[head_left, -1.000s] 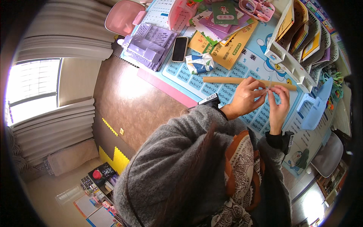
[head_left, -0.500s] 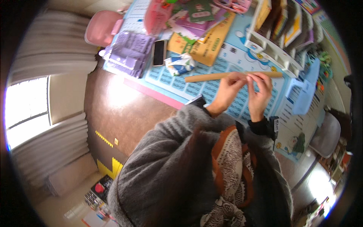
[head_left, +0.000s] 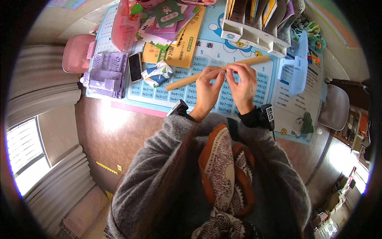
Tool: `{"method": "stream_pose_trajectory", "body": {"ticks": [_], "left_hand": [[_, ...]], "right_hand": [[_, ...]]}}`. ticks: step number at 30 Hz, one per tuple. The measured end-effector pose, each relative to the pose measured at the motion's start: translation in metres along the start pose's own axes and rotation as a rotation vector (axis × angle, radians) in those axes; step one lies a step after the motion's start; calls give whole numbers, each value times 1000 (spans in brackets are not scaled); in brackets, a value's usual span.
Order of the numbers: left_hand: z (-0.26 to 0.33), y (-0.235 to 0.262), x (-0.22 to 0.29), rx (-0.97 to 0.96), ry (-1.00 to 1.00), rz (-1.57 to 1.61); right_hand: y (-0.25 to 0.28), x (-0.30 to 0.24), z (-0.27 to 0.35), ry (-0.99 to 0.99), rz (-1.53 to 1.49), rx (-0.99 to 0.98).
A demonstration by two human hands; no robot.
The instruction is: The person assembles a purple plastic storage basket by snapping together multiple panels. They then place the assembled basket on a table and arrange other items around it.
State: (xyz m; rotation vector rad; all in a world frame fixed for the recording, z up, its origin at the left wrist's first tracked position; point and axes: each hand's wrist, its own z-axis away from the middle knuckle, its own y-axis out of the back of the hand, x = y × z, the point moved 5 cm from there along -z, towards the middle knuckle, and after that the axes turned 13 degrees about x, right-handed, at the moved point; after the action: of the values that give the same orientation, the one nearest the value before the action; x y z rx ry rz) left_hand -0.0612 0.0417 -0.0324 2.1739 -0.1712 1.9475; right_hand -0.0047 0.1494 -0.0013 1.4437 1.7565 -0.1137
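A long, thin tan roll (head_left: pixel 182 83), seemingly of rolled brown paper, slants over the printed blue desk mat in front of me. My left hand (head_left: pixel 207 88) is closed at its middle, thumb and fingers pinched together. Close by on the right, my right hand (head_left: pixel 243 84) pinches at the same stretch of the roll. The two sets of fingertips almost touch, and whatever fine detail lies between them is too small to make out. Both ends of the roll stick out past my hands. Left of it lies a crumpled white, blue and green soft packet (head_left: pixel 158 74).
A phone (head_left: pixel 135 67) and purple plastic baskets (head_left: pixel 106 75) are at the left. Booklets and a yellow envelope (head_left: pixel 181 51) lie behind. A white organizer (head_left: pixel 254 38) holds upright books at the back; a light-blue plastic holder (head_left: pixel 298 65) stands right. Chairs flank the desk (head_left: pixel 139 107).
My view has turned, so the desk and its things sit further left and tilt differently. Both hands stay pinched at the middle of the roll.
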Motion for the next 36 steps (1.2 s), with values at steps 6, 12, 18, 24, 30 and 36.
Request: {"method": "stream_pose_trajectory", "body": {"ticks": [6, 12, 18, 24, 30, 36], "left_hand": [[1, -3, -9, -52, 324, 367], [0, -5, -14, -57, 478, 507], [-2, -3, -3, -9, 230, 310], [-3, 1, 3, 23, 33, 75], [-4, -1, -6, -5, 171, 257], [-4, 1, -16, -23, 367, 365]], "right_hand": [[2, 9, 3, -343, -266, -16], [7, 5, -1, -377, -270, -72], [6, 2, -2, -399, -272, -126], [2, 2, -3, -347, -252, -159], [-1, 15, -1, -464, -375, -231], [-3, 23, 3, -568, -564, -225]]}}
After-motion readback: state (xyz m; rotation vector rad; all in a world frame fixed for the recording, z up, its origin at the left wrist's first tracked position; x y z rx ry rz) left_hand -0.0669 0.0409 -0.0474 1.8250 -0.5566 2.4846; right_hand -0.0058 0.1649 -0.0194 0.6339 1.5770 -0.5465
